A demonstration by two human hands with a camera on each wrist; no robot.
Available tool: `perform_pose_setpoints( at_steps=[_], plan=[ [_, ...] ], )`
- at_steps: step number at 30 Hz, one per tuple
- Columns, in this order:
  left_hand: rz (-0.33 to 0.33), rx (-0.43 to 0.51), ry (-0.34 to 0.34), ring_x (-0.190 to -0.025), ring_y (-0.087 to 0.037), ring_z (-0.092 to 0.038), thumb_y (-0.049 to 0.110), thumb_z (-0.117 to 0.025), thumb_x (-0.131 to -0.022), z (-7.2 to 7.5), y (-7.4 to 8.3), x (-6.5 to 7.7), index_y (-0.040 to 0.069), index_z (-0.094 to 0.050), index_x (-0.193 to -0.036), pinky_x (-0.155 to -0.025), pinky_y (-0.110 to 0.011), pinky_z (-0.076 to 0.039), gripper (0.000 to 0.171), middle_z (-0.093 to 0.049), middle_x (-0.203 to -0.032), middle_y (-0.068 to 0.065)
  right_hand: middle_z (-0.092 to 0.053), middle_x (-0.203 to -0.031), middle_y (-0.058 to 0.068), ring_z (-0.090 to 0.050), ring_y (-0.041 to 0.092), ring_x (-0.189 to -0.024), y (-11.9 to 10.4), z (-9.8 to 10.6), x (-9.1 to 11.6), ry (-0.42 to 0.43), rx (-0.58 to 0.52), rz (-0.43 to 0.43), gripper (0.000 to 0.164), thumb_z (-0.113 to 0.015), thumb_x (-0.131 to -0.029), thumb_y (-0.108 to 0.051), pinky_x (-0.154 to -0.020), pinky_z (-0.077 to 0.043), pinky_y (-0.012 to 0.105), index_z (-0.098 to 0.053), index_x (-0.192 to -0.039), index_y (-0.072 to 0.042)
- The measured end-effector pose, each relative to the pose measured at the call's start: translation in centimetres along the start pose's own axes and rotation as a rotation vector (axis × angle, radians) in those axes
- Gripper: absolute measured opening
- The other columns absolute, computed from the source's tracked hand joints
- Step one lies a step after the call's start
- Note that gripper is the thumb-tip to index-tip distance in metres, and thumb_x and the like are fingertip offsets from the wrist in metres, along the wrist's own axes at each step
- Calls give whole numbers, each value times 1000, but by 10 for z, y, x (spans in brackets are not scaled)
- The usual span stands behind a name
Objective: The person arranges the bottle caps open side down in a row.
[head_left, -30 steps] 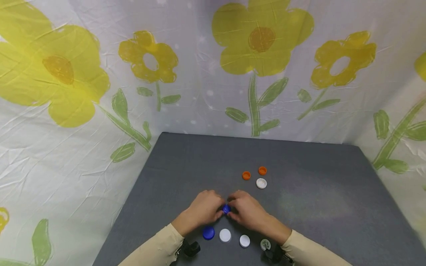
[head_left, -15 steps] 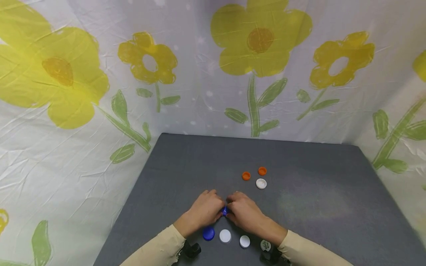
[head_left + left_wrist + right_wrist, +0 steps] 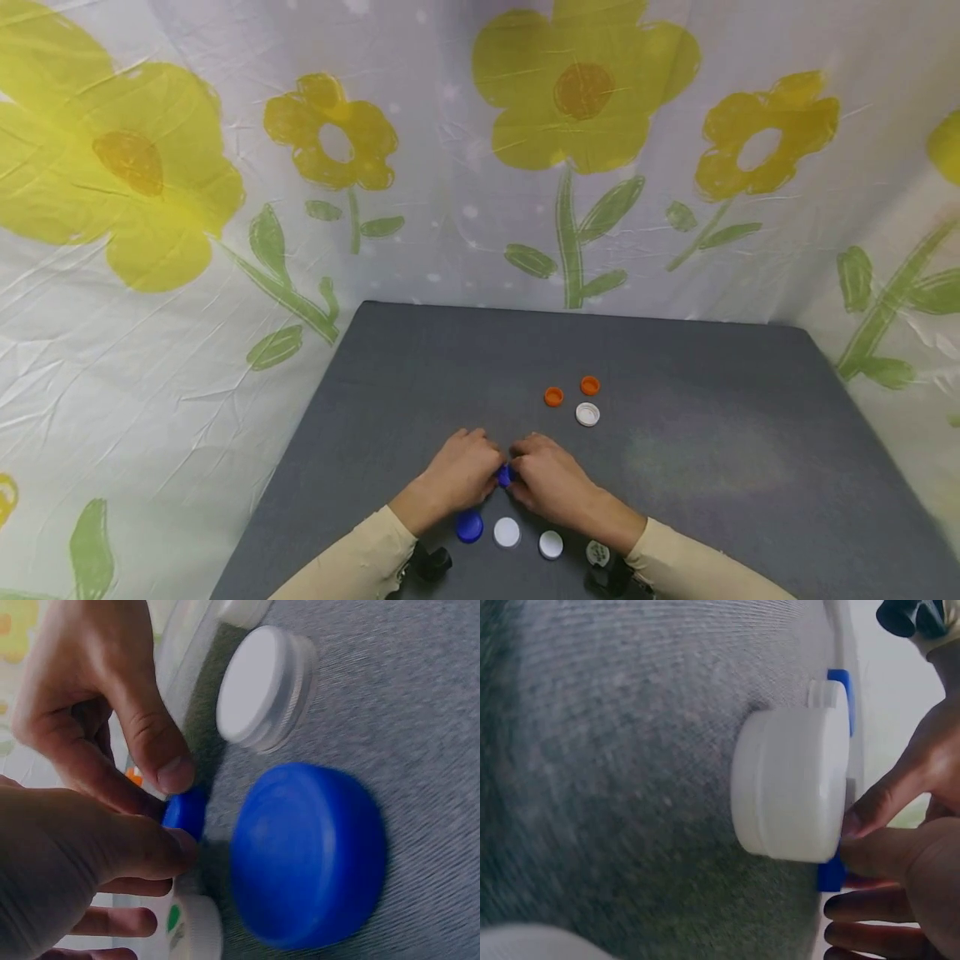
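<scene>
Between my two hands is a small blue bottle cap [image 3: 504, 476], partly covered by fingers. My left hand [image 3: 463, 468] pinches its left side; in the left wrist view the left thumb [image 3: 161, 851] lies against the blue cap [image 3: 185, 814]. From the other side my right hand [image 3: 553, 475] pinches it with thumb and forefinger. Nearer to me lie a larger blue cap [image 3: 469, 527], a white cap [image 3: 507, 532], a second white cap [image 3: 551, 545] and a printed whitish cap [image 3: 597, 553]. A white cap with green print [image 3: 196, 930] shows below the left hand in the left wrist view.
Beyond the hands, two orange caps [image 3: 553, 397] and an upturned white cap [image 3: 588, 414] lie on the dark grey tabletop [image 3: 420, 367]. A flower-printed curtain [image 3: 450, 167] hangs behind and along the sides.
My right hand has moved slightly left and its fingers have closed in on the small blue cap. That cap has shifted a little left and toward me. The other caps have stayed put.
</scene>
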State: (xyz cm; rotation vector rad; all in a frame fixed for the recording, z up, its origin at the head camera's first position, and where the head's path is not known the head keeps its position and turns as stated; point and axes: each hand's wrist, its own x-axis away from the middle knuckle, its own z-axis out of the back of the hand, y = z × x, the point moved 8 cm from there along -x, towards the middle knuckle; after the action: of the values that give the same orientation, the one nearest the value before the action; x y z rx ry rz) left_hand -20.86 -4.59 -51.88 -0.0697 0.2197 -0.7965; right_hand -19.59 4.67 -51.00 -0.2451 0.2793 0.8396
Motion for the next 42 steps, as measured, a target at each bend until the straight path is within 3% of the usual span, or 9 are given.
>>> perform_pose_setpoints(
  at_steps=[9,19,25,33,42],
  plan=[
    [39,38,20,-80,-22,-68,29,-90,-85,14,-22,-8,22,-77,-86,-67,-40,-54,14,-75,-84,6,-78,-112,10,-73,29,-109,29,20,3,21,-18,-80,18,-88,-89,-23,-101,-57,46,-81,-96,-8],
    [50,106,43,-85,-23,-71,32,-88,-90,16,-33,-23,18,-83,-102,-72,-43,-59,19,-79,-95,4,-79,-116,19,-73,39,-112,78,48,18,100,31,-151,27,-91,-84,-16,-104,-56,54,-81,-103,0],
    [51,177,61,-93,-22,-75,37,-85,-95,20,-30,-43,16,-82,-118,-78,-41,-63,31,-82,-107,2,-79,-114,20,-74,40,-110,101,55,28,96,27,-200,28,-93,-83,-12,-103,-57,55,-81,-104,2],
    [38,202,66,-103,-21,-76,38,-83,-98,24,-17,-77,16,-81,-125,-84,-39,-64,35,-82,-118,2,-79,-115,22,-75,41,-107,122,58,37,97,13,-267,30,-93,-82,-8,-96,-60,56,-81,-106,4],
    [24,193,82,-101,-20,-76,38,-83,-97,18,0,-109,18,-81,-120,-83,-37,-64,31,-82,-118,4,-79,-112,22,-75,43,-106,137,54,43,70,-2,-328,28,-91,-83,-6,-94,-60,58,-80,-107,3]
  ],
)
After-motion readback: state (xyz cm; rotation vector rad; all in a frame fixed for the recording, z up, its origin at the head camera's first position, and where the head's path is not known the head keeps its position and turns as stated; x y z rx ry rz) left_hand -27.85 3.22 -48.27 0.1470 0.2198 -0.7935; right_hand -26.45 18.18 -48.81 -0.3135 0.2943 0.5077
